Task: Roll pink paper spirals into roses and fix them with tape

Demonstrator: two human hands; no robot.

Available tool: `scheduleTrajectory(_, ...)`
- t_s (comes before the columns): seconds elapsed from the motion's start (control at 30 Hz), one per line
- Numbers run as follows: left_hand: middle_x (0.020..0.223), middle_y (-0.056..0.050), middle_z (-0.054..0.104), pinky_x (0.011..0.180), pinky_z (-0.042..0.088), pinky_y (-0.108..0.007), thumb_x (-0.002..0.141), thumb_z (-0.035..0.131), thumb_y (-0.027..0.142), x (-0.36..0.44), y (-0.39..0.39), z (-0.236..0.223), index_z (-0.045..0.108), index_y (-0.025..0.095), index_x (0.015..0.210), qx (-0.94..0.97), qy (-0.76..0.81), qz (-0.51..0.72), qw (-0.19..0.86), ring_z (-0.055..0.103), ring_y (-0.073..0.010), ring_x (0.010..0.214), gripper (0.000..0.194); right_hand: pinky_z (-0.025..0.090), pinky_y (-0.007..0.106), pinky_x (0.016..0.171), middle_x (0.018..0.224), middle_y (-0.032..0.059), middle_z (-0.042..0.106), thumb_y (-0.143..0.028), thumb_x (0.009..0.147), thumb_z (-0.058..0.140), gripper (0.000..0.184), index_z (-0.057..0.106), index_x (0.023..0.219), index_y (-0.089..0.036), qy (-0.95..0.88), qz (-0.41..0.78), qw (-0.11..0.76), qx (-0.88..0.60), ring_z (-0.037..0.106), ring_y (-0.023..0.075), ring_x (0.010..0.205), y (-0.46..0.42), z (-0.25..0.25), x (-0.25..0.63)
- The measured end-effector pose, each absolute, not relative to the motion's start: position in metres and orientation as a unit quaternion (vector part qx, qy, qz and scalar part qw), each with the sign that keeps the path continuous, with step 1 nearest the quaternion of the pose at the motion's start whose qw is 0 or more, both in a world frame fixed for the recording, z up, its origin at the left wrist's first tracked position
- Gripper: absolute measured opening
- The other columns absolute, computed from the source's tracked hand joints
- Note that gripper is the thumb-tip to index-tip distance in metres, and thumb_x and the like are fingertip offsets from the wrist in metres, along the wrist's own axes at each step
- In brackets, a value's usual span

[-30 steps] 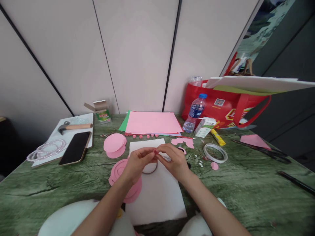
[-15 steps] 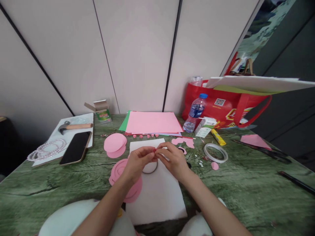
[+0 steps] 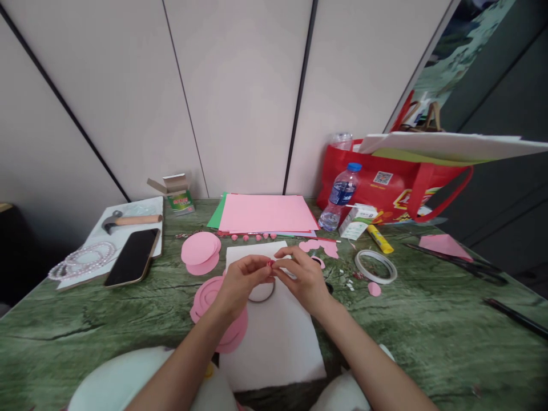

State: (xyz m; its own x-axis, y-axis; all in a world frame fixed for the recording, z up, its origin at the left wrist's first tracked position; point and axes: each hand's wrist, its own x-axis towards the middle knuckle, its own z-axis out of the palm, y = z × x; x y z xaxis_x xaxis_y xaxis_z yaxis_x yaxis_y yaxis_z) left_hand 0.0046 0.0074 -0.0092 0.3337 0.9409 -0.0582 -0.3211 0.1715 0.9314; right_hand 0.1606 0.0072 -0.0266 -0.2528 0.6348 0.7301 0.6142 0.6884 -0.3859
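Fingertips of my left hand (image 3: 242, 281) and my right hand (image 3: 299, 278) meet above a white sheet (image 3: 274, 348). Pinched between them is a small rolled pink paper flower (image 3: 270, 263), partly covered by the fingers. Below the hands a thin dark ring (image 3: 262, 301) shows against the white sheet. Pink paper discs cut in spirals (image 3: 218, 314) lie by my left forearm, and a stack of plain pink discs (image 3: 200, 251) sits farther back. Several small rolled pink flowers (image 3: 246, 237) stand in a row behind the sheet.
Pink card sheets (image 3: 268, 212) lie at the back. On the left are a hammer (image 3: 137, 220), a phone (image 3: 132, 257) and beads (image 3: 88, 260). To the right are a tape roll (image 3: 391, 273), a glue stick (image 3: 379, 238), a bottle (image 3: 340, 197), scissors (image 3: 462, 262) and a red bag (image 3: 368, 171).
The fingers have shifted very slightly around the small pink roll, and a little more of it shows. Everything else stays in place.
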Motion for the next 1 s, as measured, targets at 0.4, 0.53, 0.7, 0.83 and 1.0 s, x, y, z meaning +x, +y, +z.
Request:
scheduleTrajectory(0.4, 0.085, -0.006, 0.061, 0.066, 0.048, -0.032, 0.064, 0.065, 0.025, 0.003, 0.019, -0.019, 0.053, 0.014, 0.095, 0.465, 0.449, 0.53, 0.549, 0.061, -0.0187, 0.076, 0.035, 0.04, 0.025, 0.064, 0.082, 0.0034, 0.059, -0.027, 0.081, 0.05, 0.012, 0.061, 0.081, -0.021, -0.733, -0.025, 0.38, -0.563, 0.053, 0.0157, 0.077, 0.044, -0.036, 0.192)
scheduleTrajectory(0.53, 0.079, -0.004, 0.06, 0.063, 0.048, -0.031, 0.066, 0.061, 0.025, -0.001, 0.026, -0.026, 0.052, 0.014, 0.094, 0.473, 0.472, 0.542, 0.509, 0.061, -0.0172, 0.071, 0.031, 0.038, 0.024, 0.065, 0.084, 0.0046, 0.06, -0.028, 0.08, 0.05, 0.014, 0.062, 0.081, -0.02, -0.719, -0.03, 0.292, -0.63, 0.054, 0.0166, 0.08, 0.076, -0.04, 0.196)
scheduleTrajectory(0.7, 0.074, -0.003, 0.06, 0.068, 0.045, -0.031, 0.065, 0.058, 0.018, -0.007, 0.032, -0.034, 0.055, 0.016, 0.087, 0.505, 0.503, 0.548, 0.438, 0.059, -0.0162, 0.07, 0.023, 0.035, 0.024, 0.061, 0.085, 0.0052, 0.061, -0.028, 0.079, 0.05, 0.015, 0.063, 0.084, -0.021, -0.71, -0.012, 0.215, -0.671, 0.055, 0.017, 0.082, 0.099, -0.045, 0.18)
scheduleTrajectory(0.83, 0.075, -0.004, 0.06, 0.077, 0.041, -0.034, 0.065, 0.055, 0.013, -0.01, 0.033, -0.039, 0.056, 0.017, 0.086, 0.548, 0.529, 0.536, 0.364, 0.057, -0.0185, 0.078, 0.021, 0.033, 0.023, 0.058, 0.083, 0.0044, 0.062, -0.025, 0.077, 0.052, 0.014, 0.064, 0.079, -0.02, -0.705, 0.007, 0.202, -0.68, 0.056, 0.0156, 0.077, 0.105, -0.053, 0.175)
scheduleTrajectory(1.0, 0.082, -0.006, 0.06, 0.08, 0.037, -0.037, 0.067, 0.053, 0.013, -0.011, 0.03, -0.038, 0.055, 0.018, 0.09, 0.592, 0.552, 0.5, 0.308, 0.055, -0.0219, 0.085, 0.023, 0.032, 0.023, 0.055, 0.085, 0.0031, 0.063, -0.026, 0.075, 0.052, 0.014, 0.065, 0.08, -0.021, -0.704, 0.021, 0.195, -0.682, 0.057, 0.0152, 0.074, 0.108, -0.056, 0.175)
